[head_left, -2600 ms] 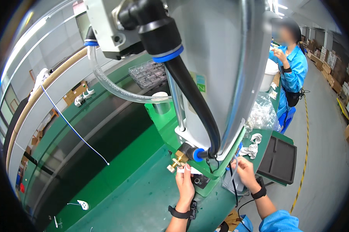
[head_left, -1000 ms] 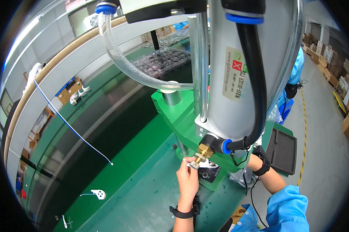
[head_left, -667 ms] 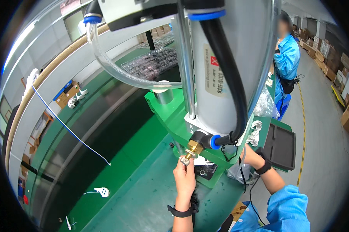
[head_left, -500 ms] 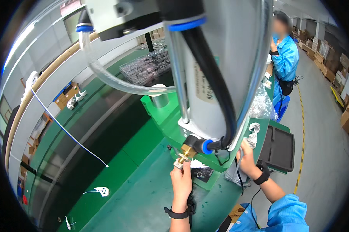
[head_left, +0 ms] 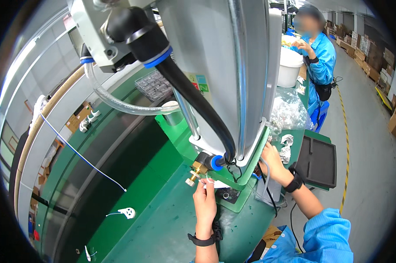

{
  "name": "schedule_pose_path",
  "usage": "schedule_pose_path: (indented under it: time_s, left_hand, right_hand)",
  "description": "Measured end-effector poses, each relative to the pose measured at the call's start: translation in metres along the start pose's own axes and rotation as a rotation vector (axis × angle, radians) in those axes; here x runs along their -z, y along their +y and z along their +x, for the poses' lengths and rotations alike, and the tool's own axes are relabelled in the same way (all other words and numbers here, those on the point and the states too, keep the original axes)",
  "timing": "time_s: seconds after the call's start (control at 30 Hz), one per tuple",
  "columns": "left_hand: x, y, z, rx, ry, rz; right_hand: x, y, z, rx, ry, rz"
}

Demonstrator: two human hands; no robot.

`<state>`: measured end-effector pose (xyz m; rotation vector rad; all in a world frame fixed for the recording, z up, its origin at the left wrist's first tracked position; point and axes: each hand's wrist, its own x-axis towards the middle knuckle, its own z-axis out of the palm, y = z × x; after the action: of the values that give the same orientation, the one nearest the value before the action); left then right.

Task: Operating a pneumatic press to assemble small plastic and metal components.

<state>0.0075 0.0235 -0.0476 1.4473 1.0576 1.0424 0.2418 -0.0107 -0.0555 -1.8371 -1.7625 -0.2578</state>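
Note:
A pneumatic press with a grey cylinder [head_left: 198, 65] and a green frame [head_left: 246, 175] stands right in front of me. My left hand [head_left: 205, 201] is raised just below the brass fitting [head_left: 196, 172] at the press's base. Its thumb and fingers pinch a small white part [head_left: 208, 180], whose exact kind I cannot make out. On the right side of the press, my right hand [head_left: 274, 164] reaches in beside the green frame, over a grey tray [head_left: 268, 193]. The frame's edge hides its fingertips. A black control plate [head_left: 228, 195] lies under the press.
A conveyor belt [head_left: 149, 171] curves along the left, carrying a white part with a short cable [head_left: 127, 213]. Further off are a white bucket [head_left: 290, 68], a plastic bag [head_left: 288, 111] and crumpled paper [head_left: 285, 153]. A black tray [head_left: 314, 160] sits right; a co-worker [head_left: 318, 61] is beyond.
The view has shifted, and the press leans differently in it. My left hand now sits clear below the brass fitting, with the white part showing. My right hand has moved slightly farther forward.

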Motion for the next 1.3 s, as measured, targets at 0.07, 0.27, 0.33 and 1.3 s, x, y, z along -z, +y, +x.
schedule_pose_path:
  time_s: [0.07,0.27,0.33,1.3]
  left_hand:
    - [-0.001,0.005,-0.002,-0.014,0.003,0.008]
    - [-0.003,0.008,-0.005,0.032,-0.003,0.017]
    - [-0.005,0.008,-0.005,0.022,0.027,-0.025]
    - [0.179,-0.093,0.095,0.006,0.128,0.825]
  right_hand:
    - [-0.016,0.009,0.003,0.001,-0.178,-0.124]
    - [-0.048,0.027,0.005,0.066,-0.311,-0.052]
    - [-0.041,0.018,0.007,0.047,-0.325,-0.039]
    - [0.023,0.002,-0.024,-0.275,-0.029,0.517]
